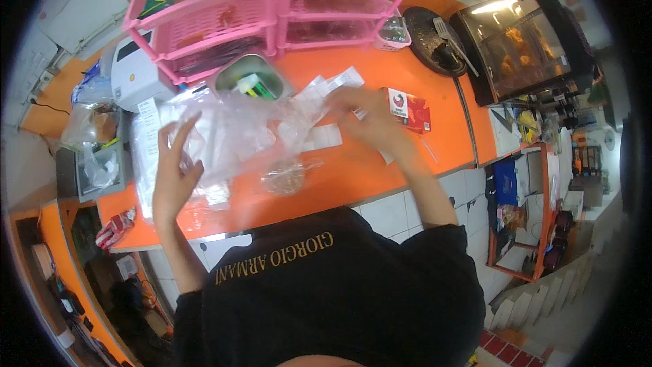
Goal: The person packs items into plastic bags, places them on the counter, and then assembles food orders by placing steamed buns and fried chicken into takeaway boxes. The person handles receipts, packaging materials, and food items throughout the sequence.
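Note:
On the left of the orange counter, my left hand (178, 171) is at the edge of a translucent plastic bag (229, 132), its fingers spread; whether they pinch the film is unclear. My right hand (364, 120) is blurred above the counter, over paper slips (323, 137), and its fingers cannot be made out well. A small clear-wrapped round item (283, 177) lies between the hands, nearer the front edge. Right of my right hand is a red printed box (410, 111). Behind the bag stands a metal container (249, 74) with a green-and-white packet in it.
Pink plastic baskets (219, 23) stand at the back. A white printer-like machine (140, 71) and a grey bin (102, 171) are on the left. A round dark pan (425, 43) with a slotted spatula (453, 43) and a lit glass food cabinet (519, 51) stand on the right.

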Demonstrator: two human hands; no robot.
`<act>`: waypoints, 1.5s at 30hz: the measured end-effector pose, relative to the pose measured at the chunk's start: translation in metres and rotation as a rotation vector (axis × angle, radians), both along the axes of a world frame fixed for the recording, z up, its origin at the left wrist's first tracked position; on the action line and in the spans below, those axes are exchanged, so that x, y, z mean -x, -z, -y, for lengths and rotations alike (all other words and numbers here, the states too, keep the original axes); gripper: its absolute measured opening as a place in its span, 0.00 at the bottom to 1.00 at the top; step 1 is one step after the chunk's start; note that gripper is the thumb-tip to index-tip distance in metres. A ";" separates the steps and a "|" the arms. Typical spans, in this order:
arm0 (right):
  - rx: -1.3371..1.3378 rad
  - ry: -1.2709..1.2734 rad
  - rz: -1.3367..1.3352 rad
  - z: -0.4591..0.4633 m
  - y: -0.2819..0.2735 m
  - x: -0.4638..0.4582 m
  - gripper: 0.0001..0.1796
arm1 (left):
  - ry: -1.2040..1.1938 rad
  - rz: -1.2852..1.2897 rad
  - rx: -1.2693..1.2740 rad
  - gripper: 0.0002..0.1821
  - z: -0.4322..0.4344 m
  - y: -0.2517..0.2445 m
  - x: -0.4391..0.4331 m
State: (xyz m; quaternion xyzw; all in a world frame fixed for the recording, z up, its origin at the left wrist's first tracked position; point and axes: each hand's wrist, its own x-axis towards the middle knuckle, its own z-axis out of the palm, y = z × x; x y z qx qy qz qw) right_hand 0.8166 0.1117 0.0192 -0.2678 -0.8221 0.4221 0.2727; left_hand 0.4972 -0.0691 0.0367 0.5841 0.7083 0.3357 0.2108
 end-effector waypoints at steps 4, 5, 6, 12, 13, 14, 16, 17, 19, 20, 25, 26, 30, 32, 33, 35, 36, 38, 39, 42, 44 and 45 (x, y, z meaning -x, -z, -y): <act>-0.488 0.090 0.776 -0.097 0.047 -0.114 0.38 | 0.013 0.057 -0.056 0.43 -0.039 -0.018 -0.053; -0.516 0.090 1.008 -0.107 0.072 -0.137 0.45 | 0.035 0.081 -0.069 0.43 -0.046 -0.018 -0.066; -0.524 0.077 1.299 -0.114 0.096 -0.157 0.53 | 0.058 0.103 -0.082 0.42 -0.051 -0.017 -0.078; -0.582 0.056 0.868 -0.140 0.174 -0.202 0.64 | 0.272 0.087 0.153 0.42 -0.084 0.042 -0.159; -0.576 0.058 0.877 -0.140 0.176 -0.204 0.63 | 0.315 0.215 0.235 0.42 -0.087 0.061 -0.177; -0.567 0.053 0.899 -0.141 0.176 -0.205 0.62 | 0.364 0.360 0.284 0.43 -0.090 0.082 -0.195; -0.563 0.054 0.908 -0.140 0.173 -0.204 0.61 | 0.427 0.224 0.436 0.44 -0.098 0.126 -0.224; -0.570 0.056 0.894 -0.140 0.169 -0.203 0.61 | 0.381 0.182 0.473 0.44 -0.099 0.145 -0.232; -0.564 0.062 0.858 -0.137 0.155 -0.199 0.61 | 0.293 0.102 0.560 0.45 -0.094 0.176 -0.241; -0.557 0.064 0.832 -0.136 0.144 -0.196 0.62 | 0.295 0.086 0.493 0.46 -0.091 0.188 -0.243; -0.374 -0.109 0.484 -0.101 0.055 -0.179 0.62 | 0.274 0.073 0.364 0.51 -0.074 0.219 -0.239; -0.332 -0.225 0.342 -0.083 0.041 -0.172 0.62 | 0.267 0.120 0.371 0.52 -0.073 0.222 -0.239; 0.086 -0.452 0.037 -0.002 0.049 -0.128 0.63 | 0.191 0.660 0.527 0.55 -0.070 0.220 -0.237; -0.008 -0.335 0.088 0.015 0.078 -0.113 0.62 | 0.223 0.697 0.467 0.54 -0.066 0.209 -0.234; -0.029 -0.287 0.180 0.020 0.093 -0.109 0.62 | 0.279 0.476 0.335 0.52 -0.063 0.201 -0.234; -0.240 -0.204 0.207 0.016 0.116 -0.112 0.60 | 0.304 0.265 0.370 0.49 -0.056 0.182 -0.235; -0.318 -0.135 0.285 0.015 0.124 -0.114 0.59 | 0.277 0.275 0.534 0.47 -0.052 0.173 -0.236; -0.454 -0.154 0.282 0.009 0.129 -0.119 0.59 | 0.203 0.281 0.647 0.46 -0.049 0.159 -0.243; -0.520 -0.146 0.295 0.008 0.128 -0.121 0.59 | 0.154 0.279 0.596 0.45 -0.048 0.155 -0.245; -0.450 -0.166 0.331 0.010 0.119 -0.126 0.58 | 0.128 0.259 0.349 0.47 -0.044 0.151 -0.244; -0.435 -0.221 0.403 0.014 0.115 -0.128 0.58 | 0.051 0.326 0.231 0.47 -0.042 0.153 -0.236; -0.433 -0.268 0.467 0.017 0.116 -0.130 0.58 | -0.035 0.404 0.210 0.45 -0.042 0.153 -0.231</act>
